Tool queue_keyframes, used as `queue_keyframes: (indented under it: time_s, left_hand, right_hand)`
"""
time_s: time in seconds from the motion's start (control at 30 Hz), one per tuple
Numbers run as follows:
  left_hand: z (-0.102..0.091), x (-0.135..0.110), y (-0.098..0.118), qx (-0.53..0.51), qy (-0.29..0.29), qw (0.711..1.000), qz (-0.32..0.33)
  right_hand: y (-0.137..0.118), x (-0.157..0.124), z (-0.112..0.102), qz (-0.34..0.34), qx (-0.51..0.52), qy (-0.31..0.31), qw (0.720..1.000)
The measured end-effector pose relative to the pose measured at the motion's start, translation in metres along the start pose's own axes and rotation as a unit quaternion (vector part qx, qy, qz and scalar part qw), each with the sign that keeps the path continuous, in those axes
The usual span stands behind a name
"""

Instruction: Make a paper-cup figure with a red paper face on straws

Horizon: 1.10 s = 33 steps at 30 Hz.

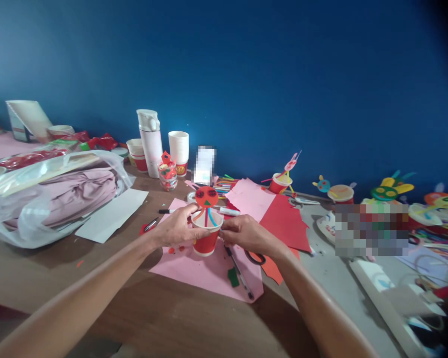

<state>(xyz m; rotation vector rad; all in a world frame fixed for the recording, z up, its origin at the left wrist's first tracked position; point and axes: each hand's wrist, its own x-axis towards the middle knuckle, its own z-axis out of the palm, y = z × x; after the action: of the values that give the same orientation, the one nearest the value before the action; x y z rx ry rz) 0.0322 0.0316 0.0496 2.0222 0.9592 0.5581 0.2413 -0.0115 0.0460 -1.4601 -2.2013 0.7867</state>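
A red and white paper cup [205, 243] stands upright on a pink paper sheet [179, 272]. My left hand [181, 227] grips its left side, the thumb across the front and the fingers behind the rim. Colored pipe cleaners [211, 217] rise inside the cup, with a round orange paper face [206, 197] above them, bearing dark eyes and a green triangle. Against the cup's right side, my right hand [246, 232] is closed in a pinch; what its fingertips hold is hidden. Below that hand lie a pen [241, 276], a green paper scrap [232, 277] and black-handled scissors [256, 257].
Pink and red paper sheets [285, 223] lie to the right. Behind stand a white bottle [151, 149], stacked cups [178, 149] and a glass jar [168, 176]. A plastic bag [59, 199] fills the left. Decorated cups [280, 184] and a power strip [386, 303] are at right.
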Motion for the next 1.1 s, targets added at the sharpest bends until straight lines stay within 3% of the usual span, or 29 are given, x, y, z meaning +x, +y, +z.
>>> queue_keyframes:
  time_s: [0.27, 0.47, 0.67, 0.8, 1.1]
  left_hand:
    - [-0.006, -0.003, 0.001, -0.016, 0.005, 1.000, -0.026]
    - [-0.004, 0.001, -0.006, -0.006, 0.012, 1.000, -0.014]
    - [-0.002, 0.002, -0.017, 0.008, 0.060, 0.998, -0.031]
    - [0.002, 0.007, -0.024, -0.050, 0.085, 0.995, 0.012]
    - [-0.003, 0.003, -0.009, -0.126, 0.114, 0.985, 0.034]
  right_hand:
    - [0.006, 0.003, 0.006, 0.014, 0.055, -0.012, 0.998]
    - [0.006, 0.004, 0.002, 0.014, 0.035, -0.004, 0.999]
    - [0.003, 0.003, -0.004, 0.055, 0.036, 0.074, 0.995]
    - [-0.001, 0.003, 0.001, 0.052, 0.087, 0.108, 0.989]
    - [-0.008, 0.005, 0.011, 0.048, 0.177, 0.129, 0.975]
